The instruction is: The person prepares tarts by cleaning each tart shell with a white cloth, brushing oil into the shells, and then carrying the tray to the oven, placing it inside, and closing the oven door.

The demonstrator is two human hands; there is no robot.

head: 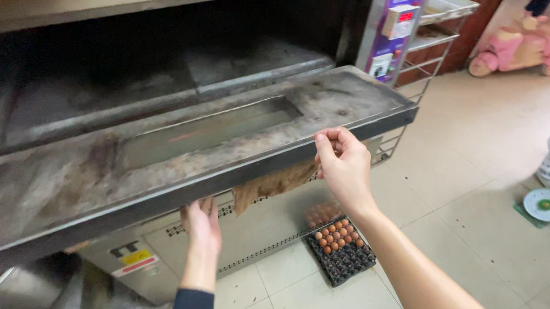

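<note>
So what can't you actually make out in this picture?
- Left hand: its fingers go under the open oven door, so what they touch is hidden.
- Right hand: curled at the door's front edge; the brown cloth hanging there disappears behind it.
- Oven inside: too dark to see any contents.
- Egg tray: partly behind the right forearm.

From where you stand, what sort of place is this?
Probably a bakery's back kitchen: both hands, left hand and right hand, grip the open door of a big deck oven, with an egg tray on the tiled floor.
</note>
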